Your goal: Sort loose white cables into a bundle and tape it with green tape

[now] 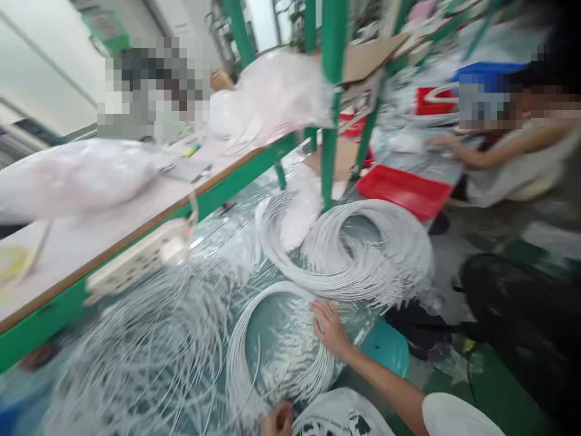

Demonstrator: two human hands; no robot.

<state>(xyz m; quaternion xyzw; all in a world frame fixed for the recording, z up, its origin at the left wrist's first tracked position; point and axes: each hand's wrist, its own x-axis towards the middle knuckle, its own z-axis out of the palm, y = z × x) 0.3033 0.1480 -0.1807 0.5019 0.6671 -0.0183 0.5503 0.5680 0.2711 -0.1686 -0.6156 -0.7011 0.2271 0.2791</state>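
A ring-shaped coil of thin white cables [239, 342] lies on the table, many pale cable ends bunched inside it. At the coil's upper right rests my right hand [330, 330], its fingers loosely bent and apart from the thumb, touching the cables. My left hand [278, 419] is at the bottom edge of the view by the coil's near side. Its fingers are curled together, and what they hold is hidden. To the left spreads a loose heap of white cables [154, 357]. Larger white cable coils [385, 242] lie behind.
A green-framed shelf [218, 194] runs along the left, with a white power strip [136, 257] on its side and plastic bags [281, 91] on top. Beyond the coils stands a red tray [403, 188]. Another person's arm [503, 148] reaches over the table at right. A teal stool [385, 348] is below.
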